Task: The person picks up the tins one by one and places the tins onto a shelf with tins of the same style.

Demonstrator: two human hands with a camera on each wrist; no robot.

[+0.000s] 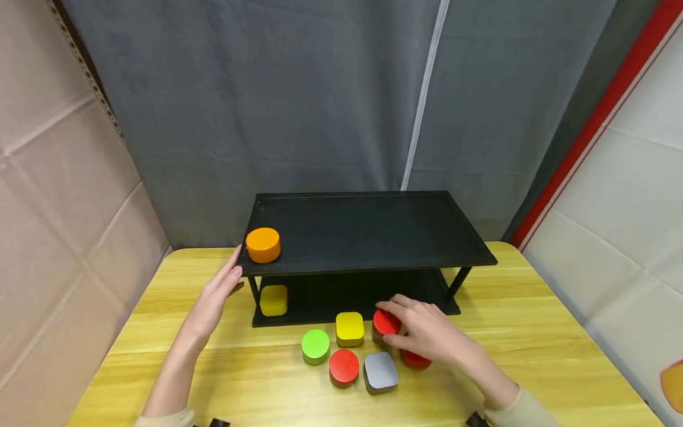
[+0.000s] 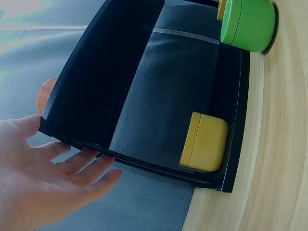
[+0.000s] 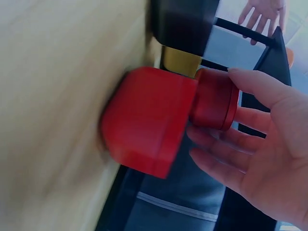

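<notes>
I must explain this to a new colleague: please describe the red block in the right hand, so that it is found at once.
Find the black shelf on the table. At its lower front edge, just right of the nearer yellow block, is the right hand. The round red block sits between that hand's thumb and fingers; the other two red blocks are outside this grip.

In the head view, the right grip (image 1: 424,332) partly hides the round red container (image 1: 386,322) it holds and a second red container (image 1: 417,360); the table's (image 1: 544,356) front edge is cut off. The green container (image 2: 252,24) is cropped atop the left wrist view, the grey container (image 3: 185,26) atop the right.
</notes>
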